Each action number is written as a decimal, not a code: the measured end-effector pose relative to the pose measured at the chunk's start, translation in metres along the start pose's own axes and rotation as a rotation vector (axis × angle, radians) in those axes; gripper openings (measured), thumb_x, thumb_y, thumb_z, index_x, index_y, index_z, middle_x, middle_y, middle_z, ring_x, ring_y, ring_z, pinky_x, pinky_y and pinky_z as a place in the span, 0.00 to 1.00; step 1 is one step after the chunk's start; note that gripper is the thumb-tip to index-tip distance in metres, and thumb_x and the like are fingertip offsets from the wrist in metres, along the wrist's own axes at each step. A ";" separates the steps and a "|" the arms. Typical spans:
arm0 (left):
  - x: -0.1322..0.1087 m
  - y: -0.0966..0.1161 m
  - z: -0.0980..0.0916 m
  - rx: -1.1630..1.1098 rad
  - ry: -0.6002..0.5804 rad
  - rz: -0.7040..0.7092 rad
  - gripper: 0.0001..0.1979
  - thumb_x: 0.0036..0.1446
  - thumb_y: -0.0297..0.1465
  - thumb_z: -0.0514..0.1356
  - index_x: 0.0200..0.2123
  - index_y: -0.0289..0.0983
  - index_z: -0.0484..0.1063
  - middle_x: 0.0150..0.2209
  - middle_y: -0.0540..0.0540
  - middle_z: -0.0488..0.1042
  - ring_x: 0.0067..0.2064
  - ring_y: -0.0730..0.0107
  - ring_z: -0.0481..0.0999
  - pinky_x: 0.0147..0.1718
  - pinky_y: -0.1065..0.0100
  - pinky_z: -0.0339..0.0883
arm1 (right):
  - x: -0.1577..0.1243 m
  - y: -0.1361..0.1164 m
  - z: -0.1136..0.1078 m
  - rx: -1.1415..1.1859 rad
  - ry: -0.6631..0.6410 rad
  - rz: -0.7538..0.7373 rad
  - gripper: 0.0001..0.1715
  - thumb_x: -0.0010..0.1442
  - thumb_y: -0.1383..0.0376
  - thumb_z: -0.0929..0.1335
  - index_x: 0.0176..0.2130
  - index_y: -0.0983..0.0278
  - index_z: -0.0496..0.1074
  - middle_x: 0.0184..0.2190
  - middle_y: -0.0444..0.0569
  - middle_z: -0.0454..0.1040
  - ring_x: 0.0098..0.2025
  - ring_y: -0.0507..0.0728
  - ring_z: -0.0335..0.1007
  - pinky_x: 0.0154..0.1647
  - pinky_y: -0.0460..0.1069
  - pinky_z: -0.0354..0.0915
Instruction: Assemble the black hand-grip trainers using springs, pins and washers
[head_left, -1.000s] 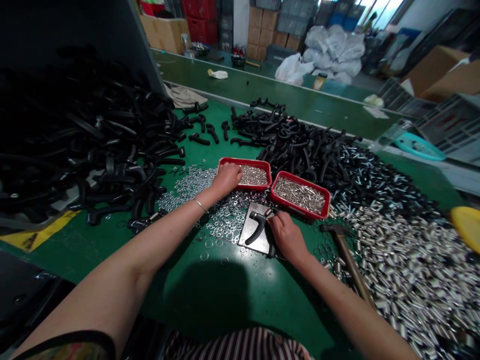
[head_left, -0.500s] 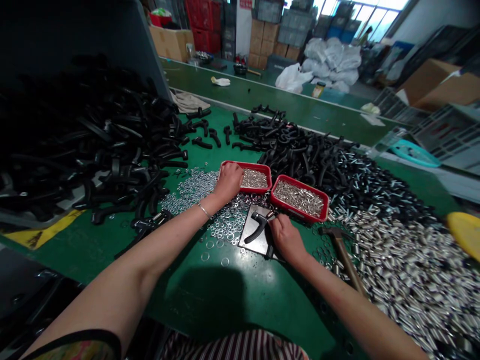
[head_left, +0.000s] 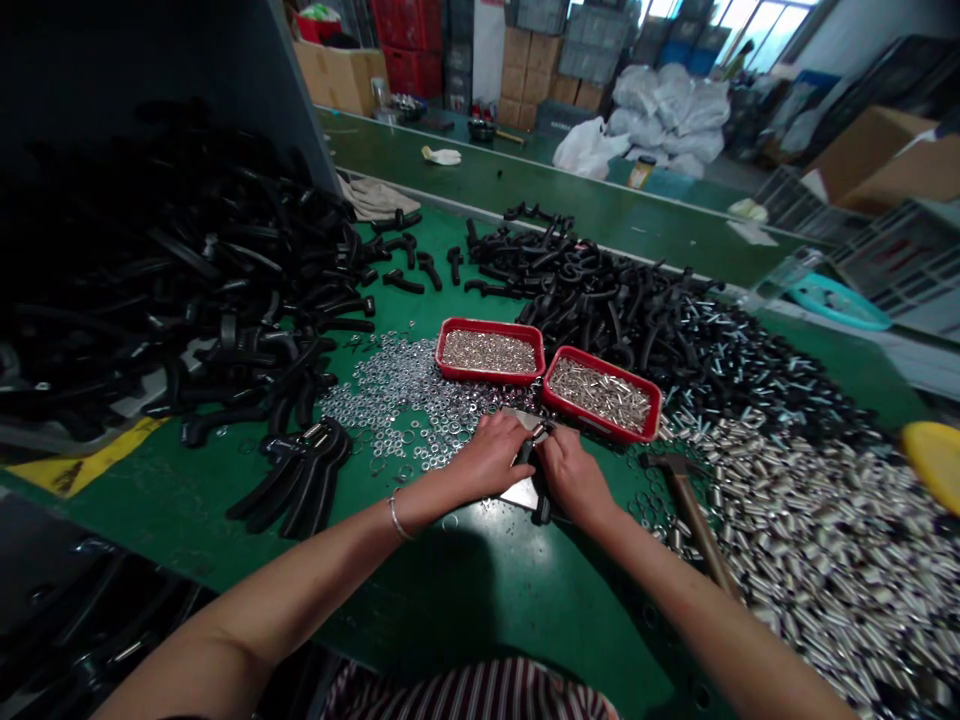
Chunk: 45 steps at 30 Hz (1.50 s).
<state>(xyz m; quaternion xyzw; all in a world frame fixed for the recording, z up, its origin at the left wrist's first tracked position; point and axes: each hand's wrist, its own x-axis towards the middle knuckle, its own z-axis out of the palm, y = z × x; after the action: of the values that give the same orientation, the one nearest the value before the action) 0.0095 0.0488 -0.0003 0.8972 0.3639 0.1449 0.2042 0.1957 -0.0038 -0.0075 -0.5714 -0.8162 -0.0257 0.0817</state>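
Note:
Both hands meet over a small metal plate [head_left: 519,493] on the green bench. My right hand [head_left: 576,474] is closed around a black curved lever handle [head_left: 541,508], whose lower end sticks out below the fingers. My left hand [head_left: 491,456] is closed at the same handle's upper end, beside a shiny metal piece [head_left: 537,431]; any small part in its fingertips is hidden. Just behind stand a red tray [head_left: 490,378] of tiny metal parts and a second red tray [head_left: 600,428] of metal pins.
Loose washers and rings [head_left: 401,390] lie to the left, near several grouped black handles [head_left: 296,480]. A hammer [head_left: 694,515] rests at right beside a heap of metal sleeves [head_left: 817,560]. Black handle piles [head_left: 247,260] rise at left and behind the trays.
My left hand has left the left red tray and come down to the black lever handle at the plate. My right hand has stayed nearly in place.

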 end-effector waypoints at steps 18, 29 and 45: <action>0.039 -0.060 -0.065 0.212 0.209 -0.154 0.15 0.67 0.32 0.52 0.48 0.39 0.76 0.47 0.39 0.75 0.53 0.54 0.68 0.54 0.54 0.57 | -0.120 0.091 -0.051 -0.129 0.021 0.381 0.14 0.69 0.58 0.61 0.41 0.65 0.68 0.37 0.59 0.70 0.40 0.65 0.68 0.39 0.56 0.65; 0.085 -0.105 -0.075 0.388 0.134 -0.284 0.11 0.59 0.28 0.55 0.37 0.35 0.79 0.42 0.35 0.80 0.48 0.51 0.76 0.51 0.56 0.63 | -0.154 0.128 -0.068 -0.006 0.093 0.609 0.20 0.62 0.50 0.61 0.41 0.63 0.66 0.34 0.58 0.71 0.36 0.65 0.69 0.35 0.56 0.64; 0.049 -0.064 -0.067 -0.207 0.348 -0.197 0.04 0.62 0.28 0.58 0.39 0.37 0.72 0.39 0.46 0.78 0.42 0.66 0.76 0.44 0.64 0.69 | -0.053 0.004 -0.075 0.535 -0.324 0.330 0.17 0.71 0.53 0.55 0.39 0.59 0.64 0.25 0.46 0.72 0.26 0.58 0.70 0.28 0.48 0.60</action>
<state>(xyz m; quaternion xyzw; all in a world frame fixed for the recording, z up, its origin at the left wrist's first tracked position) -0.0219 0.1426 0.0342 0.7931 0.4625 0.3134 0.2427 0.2248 -0.0622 0.0574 -0.6505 -0.6930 0.2937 0.1011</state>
